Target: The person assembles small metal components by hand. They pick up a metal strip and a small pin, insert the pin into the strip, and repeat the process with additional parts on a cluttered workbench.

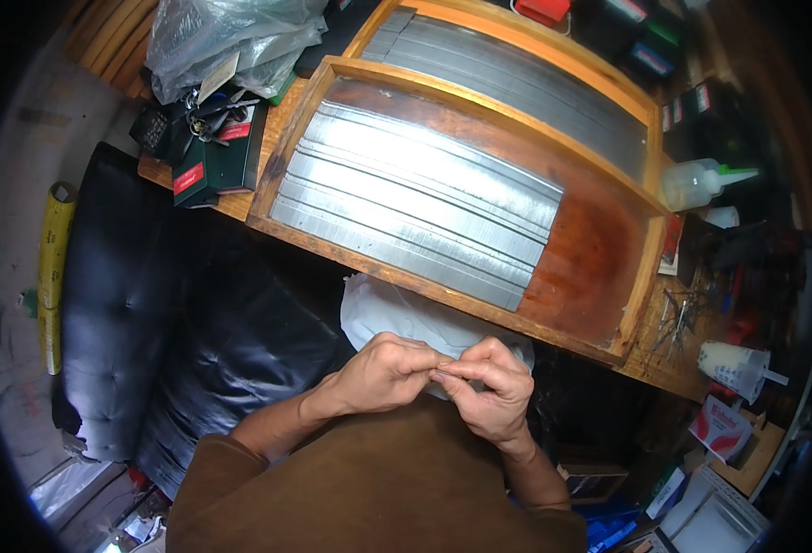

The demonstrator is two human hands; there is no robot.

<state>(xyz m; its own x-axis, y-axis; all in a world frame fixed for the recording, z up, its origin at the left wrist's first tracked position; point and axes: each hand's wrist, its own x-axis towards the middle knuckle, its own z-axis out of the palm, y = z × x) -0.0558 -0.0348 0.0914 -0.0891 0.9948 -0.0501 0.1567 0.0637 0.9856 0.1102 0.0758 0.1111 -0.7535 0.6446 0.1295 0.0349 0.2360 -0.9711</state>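
Observation:
My left hand and my right hand meet in front of my brown shirt, just short of the workbench. Thumbs and fingers of both are pinched together, fingertips touching; whatever lies between them is too small or hidden to make out. A white cloth shows behind the hands, below the bench edge. Beyond it stands a shallow wooden tray, where long flat metal strips lie side by side over the left and middle. The tray's reddish-brown floor shows at its right.
Another wooden tray of metal strips sits behind. At left are a clear plastic bag, keys and a dark green box. A squeeze bottle, thin metal pieces and a plastic cup stand right. A black padded seat fills the left.

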